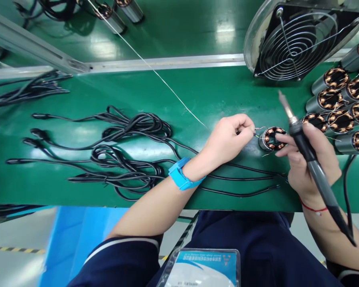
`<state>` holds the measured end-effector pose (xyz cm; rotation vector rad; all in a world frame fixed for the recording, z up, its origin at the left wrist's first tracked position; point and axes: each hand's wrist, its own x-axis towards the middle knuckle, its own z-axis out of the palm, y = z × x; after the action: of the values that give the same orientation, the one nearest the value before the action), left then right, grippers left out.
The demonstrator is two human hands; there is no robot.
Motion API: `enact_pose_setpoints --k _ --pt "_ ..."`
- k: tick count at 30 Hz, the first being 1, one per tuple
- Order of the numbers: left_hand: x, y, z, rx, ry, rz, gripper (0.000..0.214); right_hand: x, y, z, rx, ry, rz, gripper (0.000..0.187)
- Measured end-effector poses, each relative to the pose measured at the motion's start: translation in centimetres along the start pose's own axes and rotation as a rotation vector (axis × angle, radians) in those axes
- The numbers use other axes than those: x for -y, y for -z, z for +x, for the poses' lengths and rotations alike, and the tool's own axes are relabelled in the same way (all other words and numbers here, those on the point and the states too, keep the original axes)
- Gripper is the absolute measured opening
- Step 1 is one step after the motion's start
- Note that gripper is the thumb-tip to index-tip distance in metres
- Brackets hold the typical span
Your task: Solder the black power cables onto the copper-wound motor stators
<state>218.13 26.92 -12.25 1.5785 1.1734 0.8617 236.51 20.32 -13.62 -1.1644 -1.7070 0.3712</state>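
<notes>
Green counter, matt, with a pale metal rail along its far edge. Item one: motor stator, a short grey cylinder with copper windings showing at its open end, lying on its side on the counter between the two hands, right of centre. Item two: left hand, thumb and forefinger pinched together on the thin wire leads at the stator's near end; a blue wrist strap sits on that wrist. Item three: right hand, closed around a soldering iron, with its fingertips touching the stator's copper face; the iron's tip points up and away, clear of the work, and its black cord runs back over the forearm. A red thread circles that wrist. Item four: more stators of the same kind, stacked on their sides just beside the right hand at the counter's right end. Item five: a wire-guarded fan, tilted, at the far right. Item six: black cables in loose coils, spread across the counter's left half, two strands running under the left wrist. Item seven: a fine silver wire slanting from the far left toward the left hand.
</notes>
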Motion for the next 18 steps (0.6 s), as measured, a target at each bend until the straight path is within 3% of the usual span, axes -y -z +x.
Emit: enact_pose_setpoints --k 3,7,9,14,18 --pt "0.4 0.0 -0.1 0.011 -0.044 -0.028 0.012 0.6 -0.1 1.1 -0.01 0.024 -0.025 0.039" --pt "0.7 -0.1 -0.1 -0.005 -0.069 -0.107 0.006 1.7 -0.4 3.1 0.227 0.081 -0.259 0.035" --pt "0.6 -0.2 -0.2 -0.012 -0.075 -0.124 0.008 2.0 -0.8 3.6 0.284 0.097 -0.296 0.037" --pt "0.4 -0.2 -0.6 -0.01 -0.138 -0.158 0.008 1.7 -1.8 3.4 0.174 0.138 -0.319 0.038" --pt "0.3 0.2 -1.2 0.018 -0.25 -0.121 0.009 1.1 -2.0 2.8 0.108 0.092 -0.223 0.042"
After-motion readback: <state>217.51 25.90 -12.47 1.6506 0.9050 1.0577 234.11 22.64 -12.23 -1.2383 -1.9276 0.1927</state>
